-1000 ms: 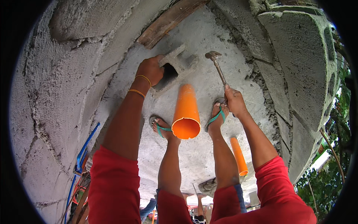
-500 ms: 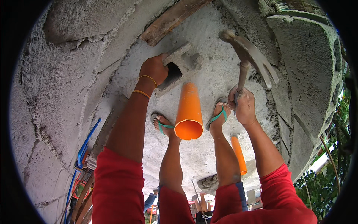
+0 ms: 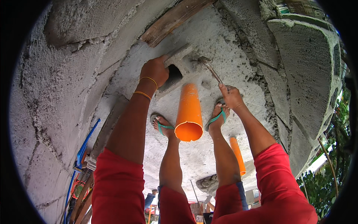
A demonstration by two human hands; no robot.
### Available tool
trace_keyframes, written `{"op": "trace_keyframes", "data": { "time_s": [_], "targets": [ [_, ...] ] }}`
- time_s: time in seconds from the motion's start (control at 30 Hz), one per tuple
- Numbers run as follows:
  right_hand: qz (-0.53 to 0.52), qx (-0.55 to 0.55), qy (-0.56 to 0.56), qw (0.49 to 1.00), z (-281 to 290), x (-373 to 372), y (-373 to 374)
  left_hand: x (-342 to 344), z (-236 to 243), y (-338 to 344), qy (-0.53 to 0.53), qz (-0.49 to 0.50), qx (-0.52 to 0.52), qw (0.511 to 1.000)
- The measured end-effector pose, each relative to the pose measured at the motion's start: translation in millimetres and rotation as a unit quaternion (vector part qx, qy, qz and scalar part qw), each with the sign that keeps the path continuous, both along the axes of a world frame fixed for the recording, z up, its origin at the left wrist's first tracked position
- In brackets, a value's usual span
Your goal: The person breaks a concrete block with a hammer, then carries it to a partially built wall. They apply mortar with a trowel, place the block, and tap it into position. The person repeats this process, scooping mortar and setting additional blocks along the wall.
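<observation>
Your left hand [image 3: 153,72] grasps the left end of a hollow concrete block [image 3: 183,63], which sits on the floor [image 3: 242,71] just beyond the orange pipe [image 3: 189,106]. Your right hand [image 3: 232,98] clenches a hammer [image 3: 213,72], its head beside the block's right side.

Grey block walls [image 3: 63,93], rough concrete floor [image 3: 197,160]

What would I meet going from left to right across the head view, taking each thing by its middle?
Blue strip, left hand, larger orange pipe, hammer, right hand, green plants.
</observation>
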State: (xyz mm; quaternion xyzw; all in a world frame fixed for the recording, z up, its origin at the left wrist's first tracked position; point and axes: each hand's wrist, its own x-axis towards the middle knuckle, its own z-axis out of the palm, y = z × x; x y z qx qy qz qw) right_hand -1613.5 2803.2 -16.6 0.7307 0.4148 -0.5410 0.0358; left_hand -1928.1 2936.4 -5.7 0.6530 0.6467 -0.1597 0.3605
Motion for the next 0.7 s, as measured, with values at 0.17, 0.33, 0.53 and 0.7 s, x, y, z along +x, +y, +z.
{"op": "trace_keyframes", "data": {
  "time_s": [0.17, 0.33, 0.53, 0.7],
  "targets": [
    [-0.025, 0.104, 0.084, 0.991, -6.3, 1.9, 4.0, 1.0, 2.4, 1.3, -0.019, 0.006, -0.005, 1.0],
    [0.017, 0.045, -0.031, 0.998, -14.9, 8.4, -3.0, 1.5, 3.6, 3.4, -0.001, 0.01, 0.001, 1.0],
    [-0.079, 0.078, 0.121, 0.987, -31.2, 9.1, -9.7, 1.6, 1.4, 1.0, 0.0, -0.01, -0.005, 1.0],
    [-0.058, -0.007, -0.024, 0.998, -22.8, 8.5, -5.3, 2.0, 3.1, 2.0, 0.003, -0.003, 0.011, 1.0]
  ]
}}
